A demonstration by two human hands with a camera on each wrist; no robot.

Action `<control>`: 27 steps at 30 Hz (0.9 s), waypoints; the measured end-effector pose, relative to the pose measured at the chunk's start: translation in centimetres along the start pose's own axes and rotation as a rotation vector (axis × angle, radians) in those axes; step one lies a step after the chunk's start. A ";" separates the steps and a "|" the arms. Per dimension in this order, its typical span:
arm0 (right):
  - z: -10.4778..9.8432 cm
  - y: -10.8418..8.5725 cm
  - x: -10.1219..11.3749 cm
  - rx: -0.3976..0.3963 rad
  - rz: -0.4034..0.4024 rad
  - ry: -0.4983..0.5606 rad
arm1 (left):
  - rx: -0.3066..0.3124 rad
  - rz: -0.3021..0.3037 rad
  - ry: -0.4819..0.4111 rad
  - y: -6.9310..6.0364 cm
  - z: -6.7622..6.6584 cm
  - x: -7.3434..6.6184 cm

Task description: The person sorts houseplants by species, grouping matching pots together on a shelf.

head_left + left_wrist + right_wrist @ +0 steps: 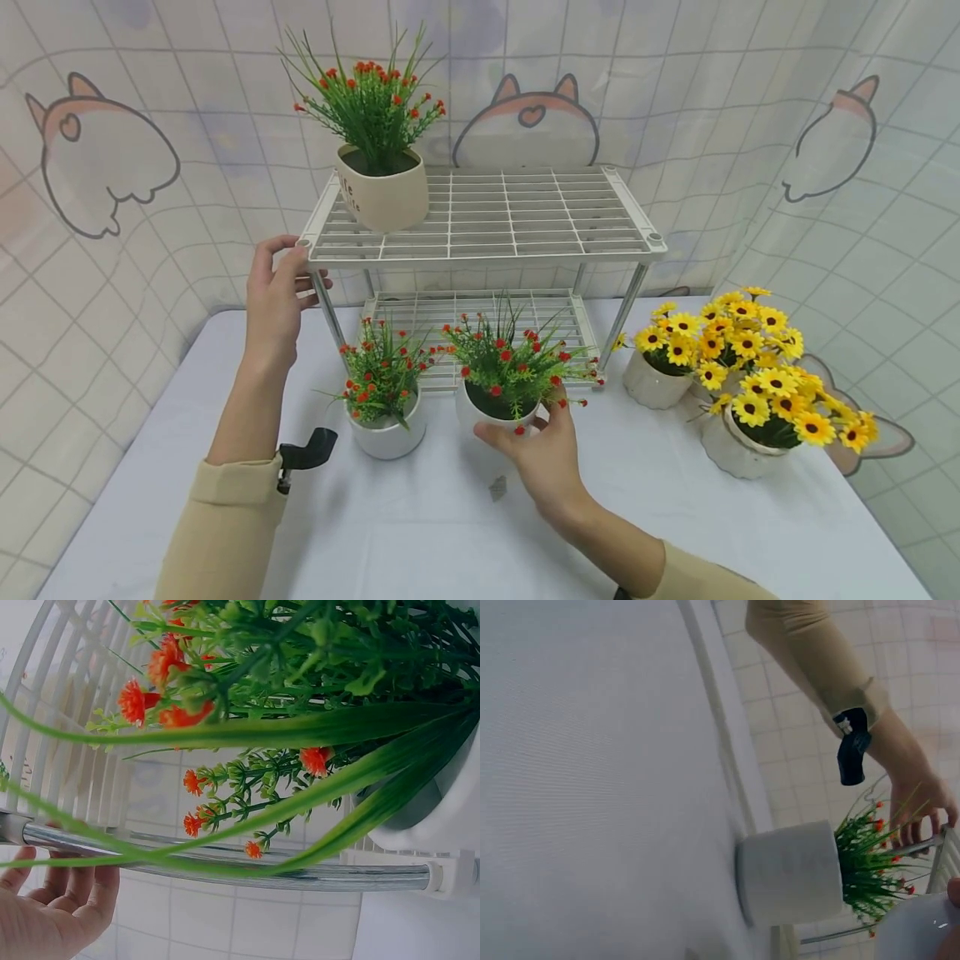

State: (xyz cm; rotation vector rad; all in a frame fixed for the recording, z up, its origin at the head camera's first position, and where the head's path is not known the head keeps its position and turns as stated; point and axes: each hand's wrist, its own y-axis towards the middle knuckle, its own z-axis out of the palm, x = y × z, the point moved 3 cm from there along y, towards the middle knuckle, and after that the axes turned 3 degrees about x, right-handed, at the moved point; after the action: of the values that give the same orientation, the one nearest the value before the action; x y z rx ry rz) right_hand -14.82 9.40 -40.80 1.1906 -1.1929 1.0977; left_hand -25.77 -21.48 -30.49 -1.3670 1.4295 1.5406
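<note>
My left hand [276, 292] holds the front left corner of a white two-tier wire rack [517, 217]. In the left wrist view its fingers [79, 889] are at the chrome post [315, 876], near the upper shelf. My right hand [546, 454] grips a white pot of red flowers [506, 375] by its rim and side, in front of the lower shelf. Left of it, a second white pot of red flowers [386, 421] stands on the table; in the right wrist view this pot [791, 874] appears sideways. A cream pot of red flowers [386, 196] sits on the upper shelf's left end.
To the right of the rack stand ridged white pots of yellow flowers [750, 450], [656, 383] on the white-covered table [420, 533]. A tiled-pattern curtain [652, 108] with cartoon animals hangs behind. A black wrist mount [307, 450] juts from my left sleeve.
</note>
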 end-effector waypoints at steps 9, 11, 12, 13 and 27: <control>-0.9 -0.4 3.3 0.043 -0.033 0.012 | -0.004 -0.008 -0.003 0.0 0.2 0.0; -1.1 -0.5 4.2 0.061 -0.054 -0.002 | -0.007 -0.010 -0.007 0.0 0.2 0.0; -1.2 -0.5 4.6 0.067 -0.071 -0.009 | -0.008 -0.009 -0.008 0.0 0.2 0.0; -1.3 -0.5 5.0 0.075 -0.089 -0.016 | -0.009 -0.008 -0.012 0.1 0.2 -0.1; -2.0 0.8 10.6 0.113 -0.413 -0.047 | -0.013 -0.014 -0.015 0.1 0.1 0.0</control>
State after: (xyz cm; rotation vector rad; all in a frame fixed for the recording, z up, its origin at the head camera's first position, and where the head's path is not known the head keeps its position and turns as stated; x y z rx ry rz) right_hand -14.67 11.39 -30.16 1.4784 -0.8742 0.8348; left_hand -25.89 -21.42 -30.49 -1.3680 1.4003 1.5505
